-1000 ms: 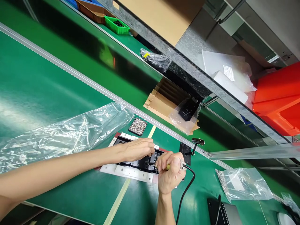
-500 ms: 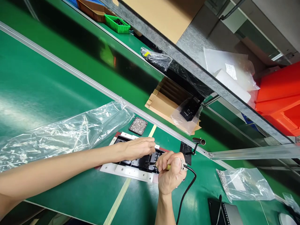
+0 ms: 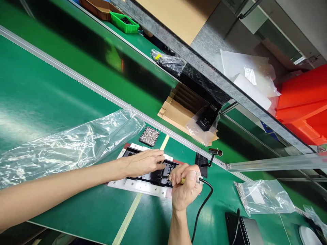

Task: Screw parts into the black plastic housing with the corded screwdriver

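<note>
My right hand (image 3: 186,185) is wrapped around a soldering iron with a yellow handle (image 3: 183,181) and a black cord. Its thin dark tip points left, over a long black plastic part (image 3: 155,177). That part lies in a white fixture (image 3: 143,185) with red edging. My left hand (image 3: 149,160) rests over the part's upper side, fingers together and bent down. Whatever is under those fingertips is hidden. Just beyond the fixture sits a small black tray (image 3: 149,136) filled with tiny shiny metal pieces.
A metal tube holder (image 3: 216,152) on a black base stands right of the fixture. Clear plastic film (image 3: 84,141) covers the left bench. Behind the rail (image 3: 107,95) lies cardboard (image 3: 176,112). A plastic bag (image 3: 265,195) and notebook (image 3: 251,231) lie right; a shelf edge (image 3: 204,64) crosses above.
My left hand has shifted slightly left along the black part, its fingers lower and more bent. The right hand keeps its hold on the soldering iron. The view has moved slightly.
</note>
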`<state>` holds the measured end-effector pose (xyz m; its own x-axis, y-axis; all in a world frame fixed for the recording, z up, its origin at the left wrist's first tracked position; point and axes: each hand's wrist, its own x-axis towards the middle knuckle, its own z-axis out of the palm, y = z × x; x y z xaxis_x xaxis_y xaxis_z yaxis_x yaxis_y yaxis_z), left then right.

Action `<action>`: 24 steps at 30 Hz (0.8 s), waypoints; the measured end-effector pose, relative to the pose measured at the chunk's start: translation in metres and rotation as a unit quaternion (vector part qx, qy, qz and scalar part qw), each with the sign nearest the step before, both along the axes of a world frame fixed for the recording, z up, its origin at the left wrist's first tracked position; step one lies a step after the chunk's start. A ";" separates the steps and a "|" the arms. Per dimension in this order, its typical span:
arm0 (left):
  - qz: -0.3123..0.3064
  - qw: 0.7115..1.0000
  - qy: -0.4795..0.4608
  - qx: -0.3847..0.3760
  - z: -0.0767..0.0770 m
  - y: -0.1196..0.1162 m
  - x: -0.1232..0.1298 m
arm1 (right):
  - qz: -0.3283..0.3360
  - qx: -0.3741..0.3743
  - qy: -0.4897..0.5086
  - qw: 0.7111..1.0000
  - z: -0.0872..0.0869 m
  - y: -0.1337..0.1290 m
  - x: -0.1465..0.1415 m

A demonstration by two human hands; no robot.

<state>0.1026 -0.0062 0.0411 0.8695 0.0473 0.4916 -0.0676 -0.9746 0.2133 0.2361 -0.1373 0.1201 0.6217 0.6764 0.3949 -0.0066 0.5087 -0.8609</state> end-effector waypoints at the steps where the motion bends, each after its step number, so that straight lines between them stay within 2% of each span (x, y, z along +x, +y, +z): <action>1: 0.001 1.000 -0.003 0.000 0.000 0.001 0.000 | -0.002 0.000 0.001 1.000 0.000 0.000 0.000; 5: 0.011 1.000 -0.020 -0.007 0.005 0.004 -0.006 | -0.008 -0.005 -0.001 1.000 0.002 0.001 -0.001; 11: 0.055 0.997 -0.049 -0.037 0.022 0.003 -0.025 | -0.008 0.002 -0.005 1.000 0.000 0.003 -0.001; 17: 0.105 0.986 -0.110 -0.066 0.025 -0.007 -0.039 | 0.000 0.005 0.028 1.000 -0.001 0.007 -0.003; 21: 0.114 0.978 -0.147 -0.096 0.034 -0.013 -0.035 | 0.000 0.015 0.041 0.999 -0.004 0.007 -0.006; 24: 0.116 0.967 -0.190 -0.124 0.046 -0.021 -0.023 | -0.012 0.001 0.039 0.999 -0.013 0.005 -0.006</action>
